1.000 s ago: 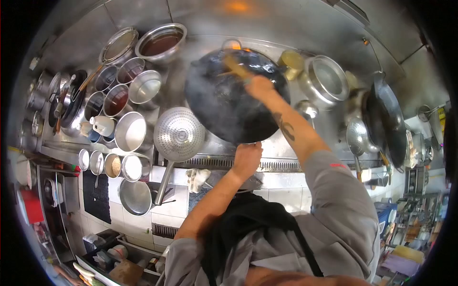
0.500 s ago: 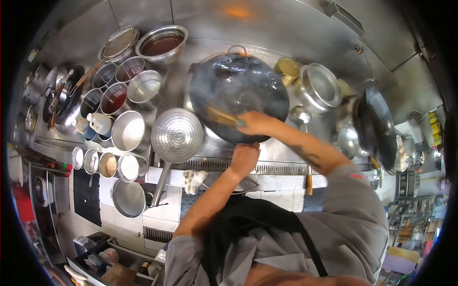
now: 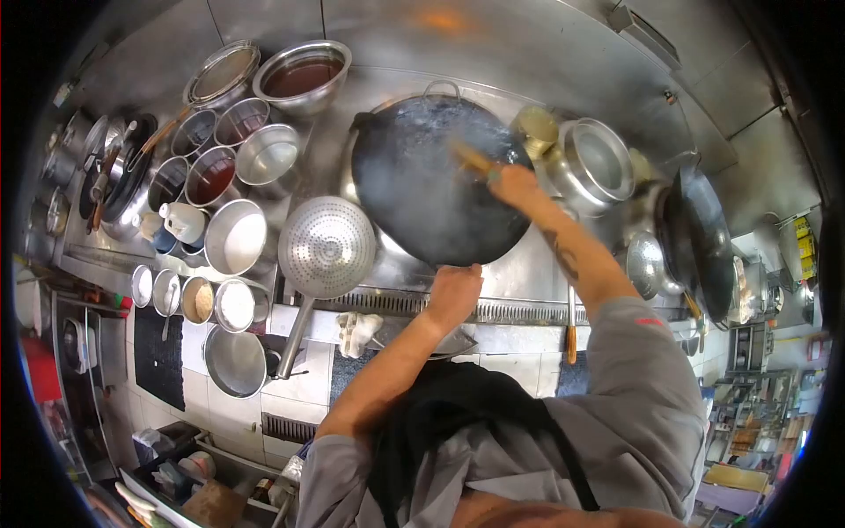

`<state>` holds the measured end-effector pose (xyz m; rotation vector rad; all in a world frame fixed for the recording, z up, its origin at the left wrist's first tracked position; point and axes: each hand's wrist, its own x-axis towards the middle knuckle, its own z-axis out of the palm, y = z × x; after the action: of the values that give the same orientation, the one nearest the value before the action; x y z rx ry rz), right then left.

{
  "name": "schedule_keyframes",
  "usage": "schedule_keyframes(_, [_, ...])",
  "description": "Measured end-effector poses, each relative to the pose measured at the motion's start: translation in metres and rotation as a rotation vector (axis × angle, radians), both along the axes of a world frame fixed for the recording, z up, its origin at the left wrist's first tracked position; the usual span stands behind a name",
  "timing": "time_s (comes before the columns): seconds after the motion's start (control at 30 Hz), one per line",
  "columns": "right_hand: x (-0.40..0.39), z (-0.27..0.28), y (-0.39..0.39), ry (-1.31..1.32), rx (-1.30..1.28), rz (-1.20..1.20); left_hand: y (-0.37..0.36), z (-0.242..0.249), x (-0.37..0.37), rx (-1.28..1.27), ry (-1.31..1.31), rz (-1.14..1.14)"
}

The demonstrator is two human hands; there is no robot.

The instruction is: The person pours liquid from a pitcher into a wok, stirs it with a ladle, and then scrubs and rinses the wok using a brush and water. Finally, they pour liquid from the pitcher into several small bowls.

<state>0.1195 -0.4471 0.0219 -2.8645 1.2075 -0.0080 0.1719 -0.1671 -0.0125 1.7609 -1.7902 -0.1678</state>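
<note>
Here's the wok (image 3: 414, 216), black, glistening along its far side, steam over it, seated on the steel stove (image 3: 515, 286). Left hand (image 3: 456, 290) clamped on its near edge; right hand (image 3: 518, 187) wrapped round a blurred brush (image 3: 473, 159) above it. Steel wall (image 3: 510, 44) behind, pale floor (image 3: 280, 407) below. Leftward: strainer (image 3: 326, 246), bowl (image 3: 326, 99) of brown liquid, pot (image 3: 231, 196) of red, tubs (image 3: 260, 305) of white and tan.

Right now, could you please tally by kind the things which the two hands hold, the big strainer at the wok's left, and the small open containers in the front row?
Wok, left hand at its rim: 1
Brush-like tool (blurred), in right hand: 1
Big strainer: 1
Small open containers: 4
Total: 7
</note>
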Motion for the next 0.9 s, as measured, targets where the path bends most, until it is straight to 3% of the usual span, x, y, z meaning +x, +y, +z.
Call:
schedule_keyframes(0.13, [0.009,0.01,-0.043,-0.382,0.045,-0.172,0.001,0.003,0.001,0.008,0.012,0.007])
schedule_keyframes(0.23, [0.05,-0.005,-0.017,-0.585,0.228,-0.264,-0.002,-0.004,0.001,-0.017,0.041,-0.001])
schedule_keyframes(0.3, [0.084,-0.025,0.004,-0.494,0.375,-0.092,0.0,-0.003,0.002,-0.011,0.032,0.009])
schedule_keyframes(0.37, [0.118,-0.06,0.032,-0.359,0.251,0.113,-0.001,-0.003,0.002,-0.018,0.022,0.02])
schedule_keyframes(0.43, [0.106,-0.005,0.085,-0.293,0.625,0.076,0.0,-0.006,0.002,-0.04,0.02,0.026])
schedule_keyframes(0.5, [0.082,0.04,0.116,0.015,0.712,0.084,0.0,-0.006,0.0,-0.033,0.001,0.037])
schedule_keyframes(0.57, [0.034,0.012,0.114,0.101,0.454,0.328,0.001,-0.007,0.001,-0.047,0.016,0.036])
schedule_keyframes(0.67, [-0.031,0.068,0.11,0.275,0.589,0.252,0.002,-0.008,0.005,-0.06,0.053,0.022])
schedule_keyframes(0.77, [-0.11,0.037,0.002,0.301,0.278,0.421,0.003,-0.001,0.006,-0.02,0.023,0.03])
schedule_keyframes(0.83, [-0.076,0.121,0.005,0.232,0.474,0.015,0.001,0.001,0.004,-0.017,-0.001,0.052])
schedule_keyframes(0.9, [-0.074,0.079,-0.032,0.374,0.181,-0.06,0.002,-0.004,0.001,-0.01,0.05,0.024])
